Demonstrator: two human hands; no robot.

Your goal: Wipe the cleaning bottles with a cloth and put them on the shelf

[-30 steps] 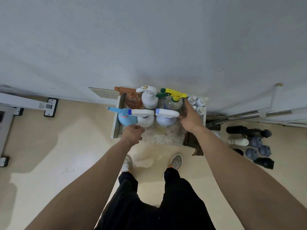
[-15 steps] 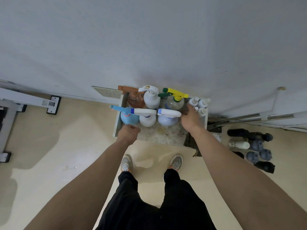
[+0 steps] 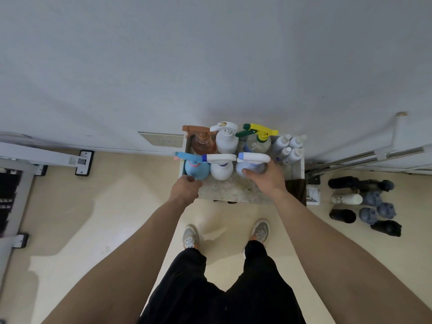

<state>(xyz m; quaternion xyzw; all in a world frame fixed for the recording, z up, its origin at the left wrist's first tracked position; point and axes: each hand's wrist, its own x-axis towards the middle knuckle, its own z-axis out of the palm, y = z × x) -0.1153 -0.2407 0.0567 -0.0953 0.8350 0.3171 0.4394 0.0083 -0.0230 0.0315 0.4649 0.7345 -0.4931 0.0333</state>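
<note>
At the front edge of the small stone-patterned shelf (image 3: 236, 194) against the wall, the right hand (image 3: 268, 180) curls its fingers and thumb round the pale lavender plastic spray bottle (image 3: 253, 160), rightmost in the front row beside a white spray bottle (image 3: 221, 169) and a light blue spray bottle (image 3: 196, 168). The left hand (image 3: 185, 189) sits at the front left corner with fingers curled, just beside the light blue spray bottle; whether it holds anything cannot be told. A dark brown cloth (image 3: 296, 190) hangs at the front right corner.
</note>
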